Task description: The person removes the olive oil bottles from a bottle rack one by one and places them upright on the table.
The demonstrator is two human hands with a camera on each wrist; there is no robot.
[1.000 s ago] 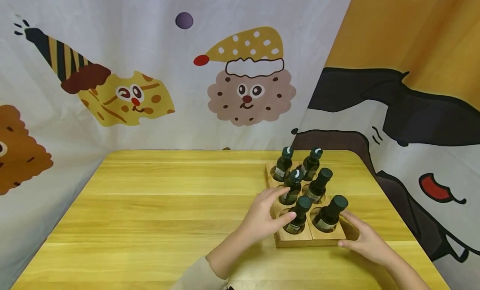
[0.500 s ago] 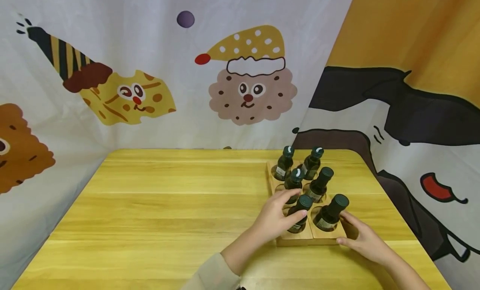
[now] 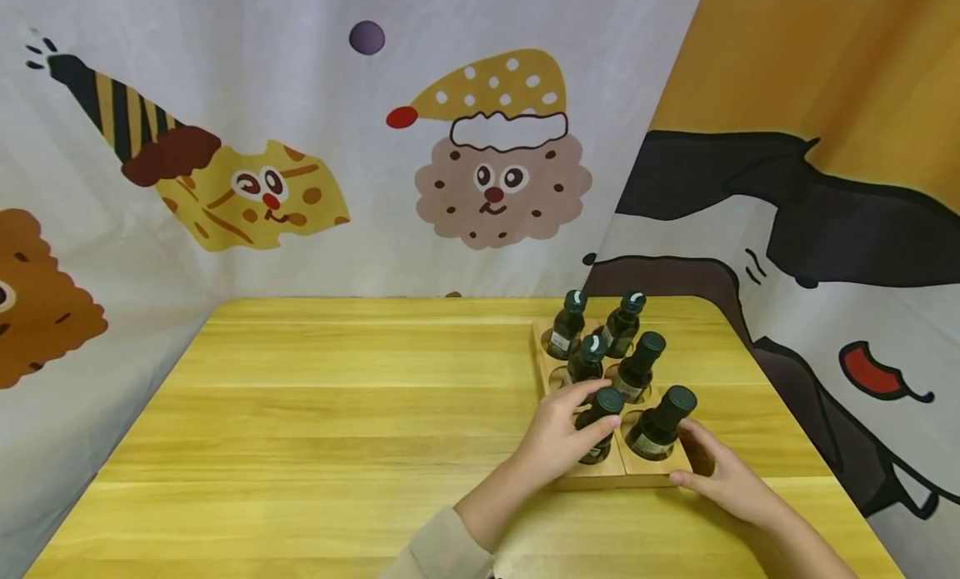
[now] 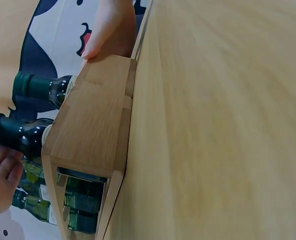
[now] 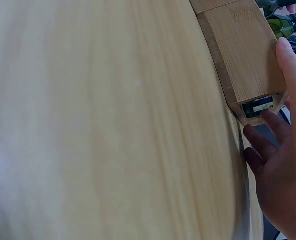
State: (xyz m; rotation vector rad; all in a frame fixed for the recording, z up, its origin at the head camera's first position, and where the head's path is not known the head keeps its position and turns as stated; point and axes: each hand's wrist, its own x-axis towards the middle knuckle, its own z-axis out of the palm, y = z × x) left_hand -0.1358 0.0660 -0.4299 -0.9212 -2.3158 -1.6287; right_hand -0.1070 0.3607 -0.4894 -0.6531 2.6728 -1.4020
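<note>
A wooden bottle rack (image 3: 588, 483) stands at the right of the table, with several dark green bottles upright in its round holes. My left hand (image 3: 558, 433) is at the front left bottle (image 3: 602, 412), thumb on the near side of its neck and fingers curled behind it. In the left wrist view, that bottle's dark cap (image 4: 5, 131) lies between thumb and fingers. My right hand (image 3: 727, 479) grips the rack's front right corner, beside the front right bottle (image 3: 660, 429). In the right wrist view its thumb (image 5: 290, 65) presses the rack's upper edge; the fingertips (image 5: 253, 135) are by the side opening.
Behind these stand a middle left bottle (image 3: 587, 362), a middle right bottle (image 3: 641, 366) and two back bottles, one of them a back left bottle (image 3: 567, 325). The yellow wooden table (image 3: 315, 429) ends at a cartoon-printed cloth (image 3: 300, 62) behind and at the right.
My left hand has moved right and closed in around the front left bottle's neck. The right hand stays at the rack's corner, and the rack and bottles stay in place.
</note>
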